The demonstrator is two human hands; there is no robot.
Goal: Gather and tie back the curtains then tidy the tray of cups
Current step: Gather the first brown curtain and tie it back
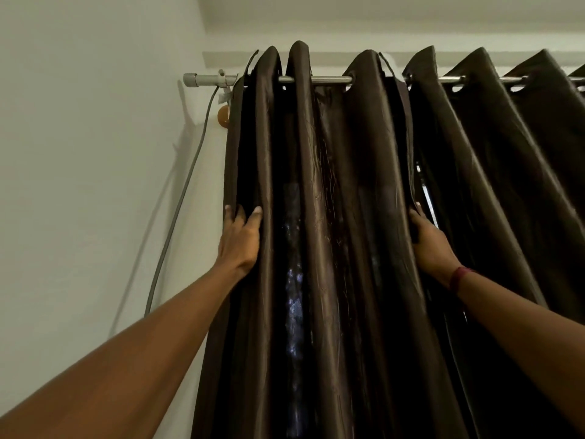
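left hand [240, 237] pinches the outer fold of the curtain [332, 185] centre-left, right hand [430, 242] curls round its inner edge centre-right (folds hang vertical between them), so I'd guess gathering means sweeping right toward left

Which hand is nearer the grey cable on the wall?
Left. The left hand holds the curtain edge near the grey cable; the right hand is folds farther right.

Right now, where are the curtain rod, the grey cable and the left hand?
Curtain rod [330, 79]: head view, a bare metal stretch.
Grey cable [182, 198]: head view, midway along its length.
Left hand [240, 240]: head view, back of the hand gripping the curtain [316, 185].
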